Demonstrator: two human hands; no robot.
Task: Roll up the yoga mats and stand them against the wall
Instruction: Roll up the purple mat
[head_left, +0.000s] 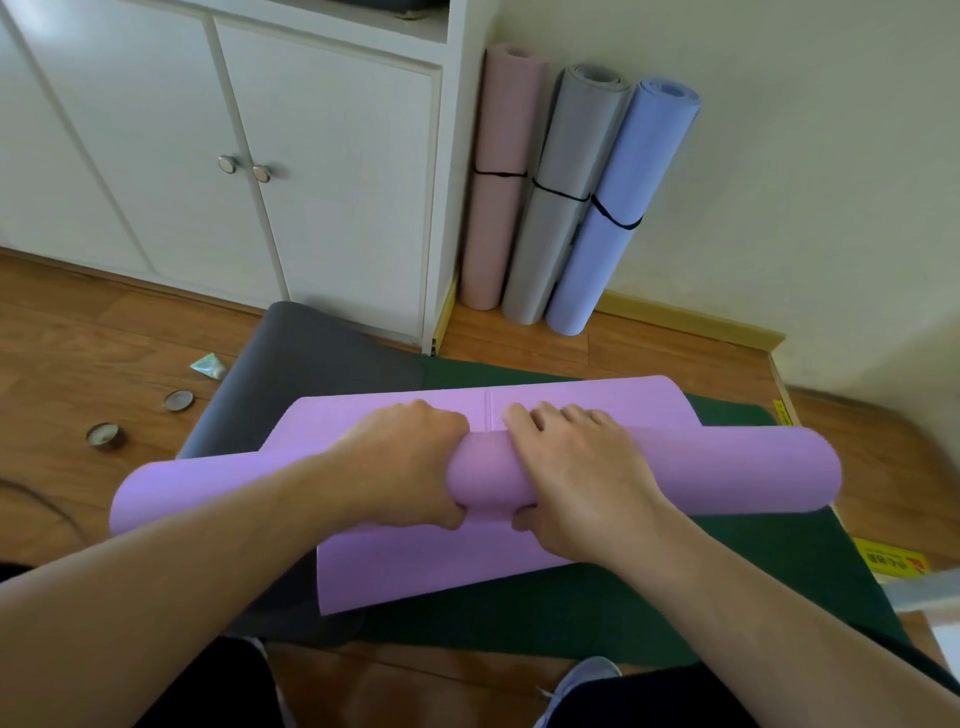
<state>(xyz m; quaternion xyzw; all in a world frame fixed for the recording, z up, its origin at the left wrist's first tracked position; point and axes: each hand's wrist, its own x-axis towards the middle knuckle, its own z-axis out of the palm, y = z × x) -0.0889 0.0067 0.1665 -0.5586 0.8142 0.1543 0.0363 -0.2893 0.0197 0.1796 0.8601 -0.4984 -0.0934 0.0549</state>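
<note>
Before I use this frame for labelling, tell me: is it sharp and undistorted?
Head view: wide-angle bending bows the white cabinet and tilts the standing rolled mats; the half-rolled lilac foam yoga mat looks soft at its right end; light is even, with no glare.

Wooden plank floor (78, 332) runs warm and brown across the room. At the back left stands a white cabinet (332, 171) with two doors and a pair of round metal knobs (244, 169) side by side. To its right, a plain cream wall (805, 156) meets the floor at a yellowish wooden skirting board (691, 325). Soft, even daylight falls on everything. A yellow sticker (891, 564) lies on the floor at the right edge.
</note>
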